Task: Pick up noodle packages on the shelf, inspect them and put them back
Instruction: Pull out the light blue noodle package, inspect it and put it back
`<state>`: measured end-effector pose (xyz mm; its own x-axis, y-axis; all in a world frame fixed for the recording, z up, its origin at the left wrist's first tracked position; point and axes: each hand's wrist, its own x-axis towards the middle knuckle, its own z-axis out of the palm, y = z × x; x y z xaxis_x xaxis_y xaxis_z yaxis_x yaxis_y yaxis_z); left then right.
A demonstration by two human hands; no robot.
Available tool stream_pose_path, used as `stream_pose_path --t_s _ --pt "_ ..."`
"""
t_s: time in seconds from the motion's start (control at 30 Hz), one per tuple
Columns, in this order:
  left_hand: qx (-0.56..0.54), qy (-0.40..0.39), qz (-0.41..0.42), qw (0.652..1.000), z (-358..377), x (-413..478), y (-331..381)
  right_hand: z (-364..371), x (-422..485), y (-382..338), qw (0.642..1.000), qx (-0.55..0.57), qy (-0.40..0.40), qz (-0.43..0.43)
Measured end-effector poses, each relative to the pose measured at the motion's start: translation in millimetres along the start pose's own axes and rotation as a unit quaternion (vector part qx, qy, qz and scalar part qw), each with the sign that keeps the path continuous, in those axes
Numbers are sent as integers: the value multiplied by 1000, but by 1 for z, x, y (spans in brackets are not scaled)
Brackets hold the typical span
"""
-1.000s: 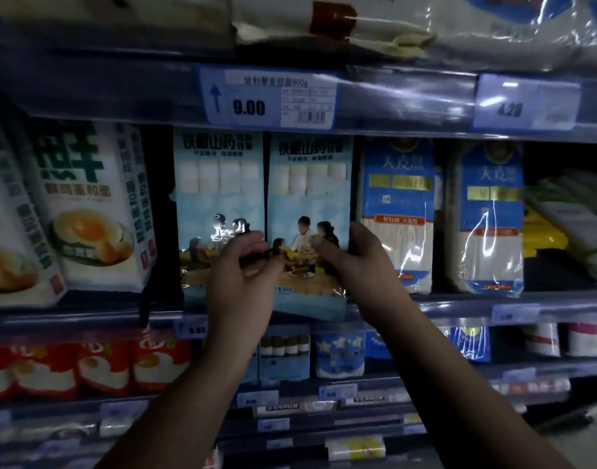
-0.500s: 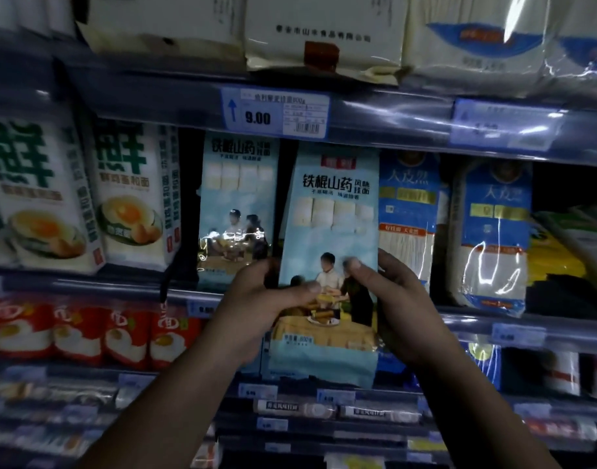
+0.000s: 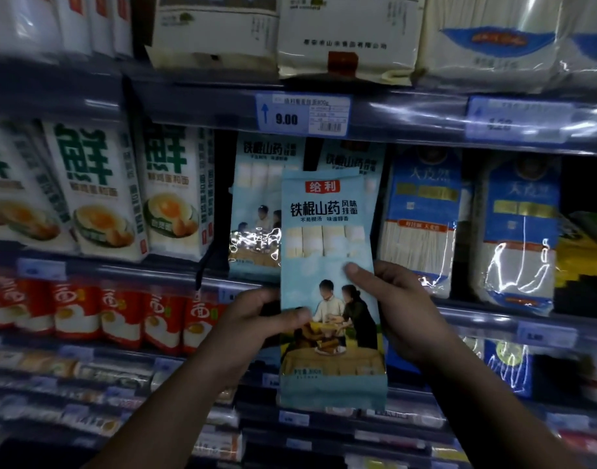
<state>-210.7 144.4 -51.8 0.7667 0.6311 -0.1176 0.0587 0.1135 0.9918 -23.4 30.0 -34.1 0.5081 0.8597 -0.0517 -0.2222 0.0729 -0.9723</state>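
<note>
Pale-blue noodle package (image 3: 331, 292) held upright in front of the shelf (image 3: 409, 111), clear of the row behind, printed front facing the camera. Left hand (image 3: 256, 319) clamped on the left edge at mid-height, thumb laid across the front over the picture of people at a table, fingers hidden behind. Right hand (image 3: 400, 306) clamped on the right edge a little higher, thumb pressing the front just under the printed noodle bundles, fingers wrapped around the back. Both grips closed firmly on the package. Behind it, two matching pale-blue packages (image 3: 256, 211) standing on the shelf, partly covered. Left of those, white egg-noodle packs (image 3: 97, 194) leaning in a row; right of them, dark-blue noodle bags (image 3: 422, 211) with clear windows. Price tag (image 3: 302, 115) reading 9.00 on the shelf edge above. Red packs (image 3: 121, 309) one shelf lower, at left
</note>
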Motion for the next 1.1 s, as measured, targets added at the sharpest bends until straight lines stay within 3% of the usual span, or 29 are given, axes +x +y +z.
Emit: stream_pose_path --t_s 0.1,0.27,0.57,0.87,1.1 --pt "11 43 10 999 -7 5 15 1 -3 6 1000 5 -22 1" --pt "-88 152 101 979 -18 31 50 4 -12 15 997 -41 -71 2" --pt "-94 190 140 967 -26 44 64 -14 -19 11 996 -38 -83 6" --pt "-226 98 46 968 -24 50 78 -30 -18 12 996 -34 -79 -6" --pt "-195 101 83 972 -17 60 70 -31 -12 6 998 -7 -59 -10"
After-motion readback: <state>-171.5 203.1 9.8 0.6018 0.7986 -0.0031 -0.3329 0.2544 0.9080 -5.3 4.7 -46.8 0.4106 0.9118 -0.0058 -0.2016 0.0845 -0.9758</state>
